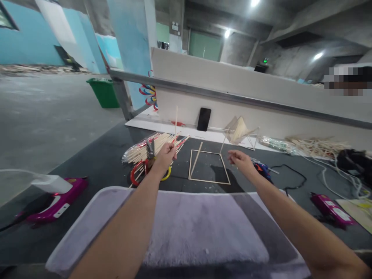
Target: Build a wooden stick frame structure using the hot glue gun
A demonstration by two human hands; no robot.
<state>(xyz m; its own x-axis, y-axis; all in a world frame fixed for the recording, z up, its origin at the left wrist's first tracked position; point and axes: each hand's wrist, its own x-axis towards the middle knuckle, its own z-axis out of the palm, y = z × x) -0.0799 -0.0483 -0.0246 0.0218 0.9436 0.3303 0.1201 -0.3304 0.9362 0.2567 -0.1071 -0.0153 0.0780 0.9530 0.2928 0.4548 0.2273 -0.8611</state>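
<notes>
My left hand (167,155) is closed on a thin wooden stick (176,122), which points upward from the fingers. Just below it lie scissors with red and yellow handles (136,174). A square frame of wooden sticks (210,182) rests flat on the dark table between my hands. One stick (196,159) leans up from its front left corner, another (223,144) from its back right corner. My right hand (238,159) hovers right of that back corner, fingers loosely bent and nothing visible in them. A blue glue gun (261,170) lies partly hidden behind my right forearm.
Loose sticks (162,141) in plastic wrap lie at the left. A stick pyramid (240,131) and a phone (204,119) stand by the back board. Magenta power strips (58,205) flank a grey mat (203,228). Cables and more sticks (316,147) lie right.
</notes>
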